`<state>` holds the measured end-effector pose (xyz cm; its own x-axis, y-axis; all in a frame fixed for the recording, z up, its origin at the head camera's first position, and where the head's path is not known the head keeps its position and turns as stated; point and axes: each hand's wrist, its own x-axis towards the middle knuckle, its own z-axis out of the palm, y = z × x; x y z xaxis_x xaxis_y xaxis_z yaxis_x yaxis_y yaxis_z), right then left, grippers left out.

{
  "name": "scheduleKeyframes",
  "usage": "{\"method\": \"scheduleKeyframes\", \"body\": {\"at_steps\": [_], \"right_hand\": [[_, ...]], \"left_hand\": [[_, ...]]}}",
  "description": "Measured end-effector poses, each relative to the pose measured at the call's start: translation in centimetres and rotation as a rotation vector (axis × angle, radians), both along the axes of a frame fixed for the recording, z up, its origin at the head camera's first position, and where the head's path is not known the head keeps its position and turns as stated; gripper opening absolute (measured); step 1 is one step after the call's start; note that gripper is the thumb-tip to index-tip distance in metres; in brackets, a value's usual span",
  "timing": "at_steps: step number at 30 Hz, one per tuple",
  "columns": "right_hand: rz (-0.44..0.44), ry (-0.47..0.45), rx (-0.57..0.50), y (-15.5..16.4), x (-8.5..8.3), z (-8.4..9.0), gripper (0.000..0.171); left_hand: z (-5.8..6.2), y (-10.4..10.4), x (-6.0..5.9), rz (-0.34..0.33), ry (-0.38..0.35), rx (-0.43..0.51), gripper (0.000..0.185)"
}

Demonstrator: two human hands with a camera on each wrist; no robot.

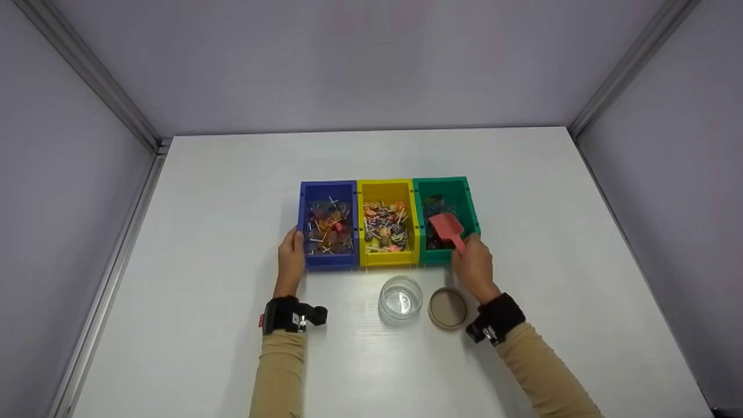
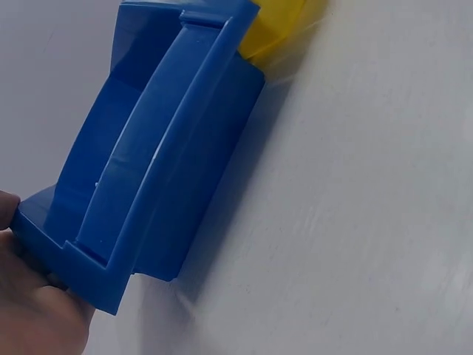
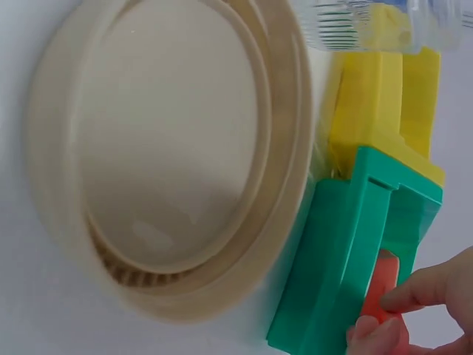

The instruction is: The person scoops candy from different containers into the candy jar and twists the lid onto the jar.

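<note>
White counter (image 1: 232, 325) fills the space between pale lilac walls, and three small bins sit side by side at its middle. From the person's left to right they are a blue bin (image 1: 328, 224) and a yellow bin (image 1: 388, 223), both heaped with wrapped lollipops, and a green bin (image 1: 446, 217) with darker sweets in it.

Left hand (image 1: 291, 252) rests against the blue bin's near left corner, fingers on its outer wall and rim; the left wrist view shows the palm pressed to that corner.

Right hand (image 1: 475, 264) is at the near right corner of the green bin, its fingers pinching the handle of a red scoop (image 1: 447, 228), whose blade lies tilted over the sweets inside that bin.

Just in front of the bins stands a clear glass jar (image 1: 400, 299), open-topped, and right beside it, near the right wrist, lies a tan lid (image 1: 447, 307) with its hollow side up.
</note>
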<state>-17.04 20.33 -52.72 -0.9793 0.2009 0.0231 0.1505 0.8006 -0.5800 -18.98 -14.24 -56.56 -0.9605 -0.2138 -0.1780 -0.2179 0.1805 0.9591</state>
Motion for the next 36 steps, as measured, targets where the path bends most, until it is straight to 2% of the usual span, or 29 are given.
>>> {"method": "scheduleKeyframes", "body": {"at_steps": [3,8,13,23,31,36], "right_hand": [[0.019,-0.037,-0.02,0.2,-0.2,0.2,0.017],[0.026,-0.157,-0.07,0.6,-0.8,0.6,0.024],[0.029,-0.236,-0.034,0.7,-1.1,1.1,0.029],[0.022,-0.23,0.015,0.6,-1.3,1.9,0.027],[0.043,-0.126,0.095,0.8,-1.6,3.8,0.031],[0.07,-0.118,0.13,1.2,-1.8,5.1,0.029]], "left_hand": [[0.1,0.0,0.1,0.005,0.014,0.009,0.047],[0.0,0.1,0.1,0.021,0.046,0.015,0.046],[-0.1,0.1,0.1,0.042,0.084,-0.01,0.045],[-0.4,-0.1,0.3,0.039,0.098,-0.001,0.046],[-0.6,0.1,0.2,0.036,0.077,0.003,0.046],[-0.5,0.3,0.2,0.042,0.082,-0.004,0.046]]}}
